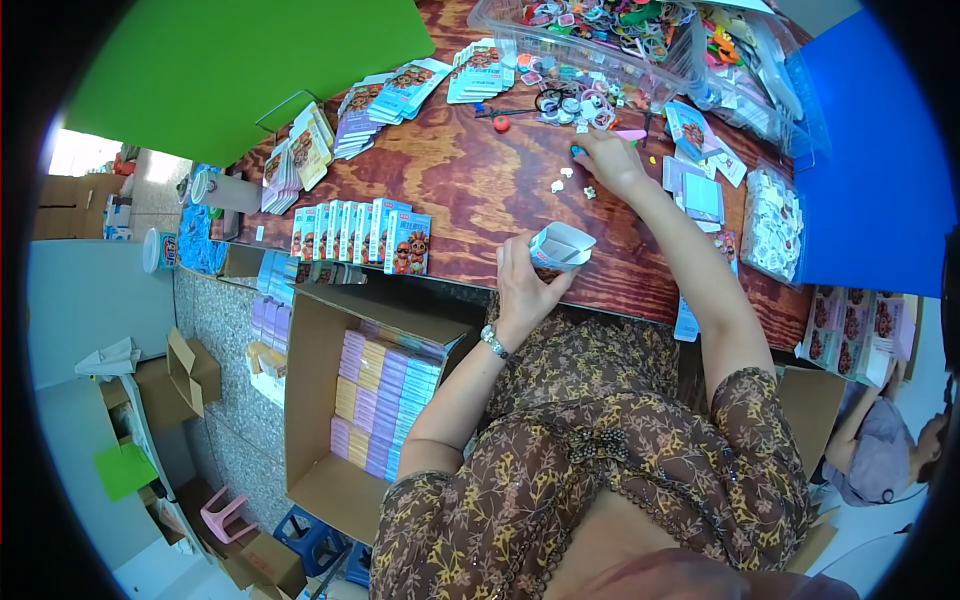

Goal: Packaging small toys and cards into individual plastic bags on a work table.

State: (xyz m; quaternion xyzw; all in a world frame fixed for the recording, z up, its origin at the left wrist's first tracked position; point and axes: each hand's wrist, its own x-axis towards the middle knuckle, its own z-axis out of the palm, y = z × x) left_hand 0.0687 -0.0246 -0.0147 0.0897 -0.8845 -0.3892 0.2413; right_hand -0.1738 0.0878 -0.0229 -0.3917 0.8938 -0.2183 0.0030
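Observation:
My left hand (524, 285) is wrapped round a small open carton (562, 247), pale blue with a printed front, its flaps up and its mouth facing me near the table's front edge. Farther off, my right hand (608, 160) reaches over the table with its fingers pinched at a tiny blue-green piece (577, 150); what it is, I cannot make out. Close to those fingers lie small white pieces (562, 180), a yellowish flower-like piece (590, 192), a round red piece (501, 124) and a heap of little trinkets (585, 105).
Clear plastic bins of colourful trinkets (640, 75) stand at the back right. A bag of white pieces (772, 225) lies at the right. Filled cartons (408, 240) stand in a row at left, with fanned card stacks (405, 90) behind. Below sits a cardboard box (310, 440) of packed cartons.

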